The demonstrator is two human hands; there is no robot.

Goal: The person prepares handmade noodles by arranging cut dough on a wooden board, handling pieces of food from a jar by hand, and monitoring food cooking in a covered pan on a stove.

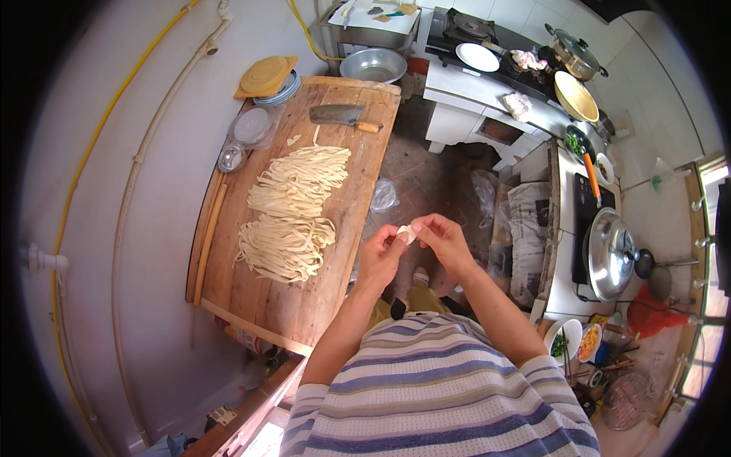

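Note:
A small pale piece [406, 233], perhaps dough or a garlic clove, is pinched between my two hands, over the floor just right of the wooden table [274, 308]. My left hand [384, 251] grips it from the left, and the fingertips of my right hand [441, 237] close on its other side. On the table lie two heaps of cut noodles, a farther one [302, 180] and a nearer one [285, 248]. Beyond them rests a cleaver [337, 114] with a wooden handle, beside small dough scraps [293, 140].
A rolling pin [210, 245] lies along the table's left edge, near plastic containers [251, 125] and stacked plates [282, 91]. A metal basin [373, 65] stands beyond. On the right counter are a lidded wok [612, 254] and bowls of chopped food [589, 343]. Plastic bags [384, 196] lie on the floor.

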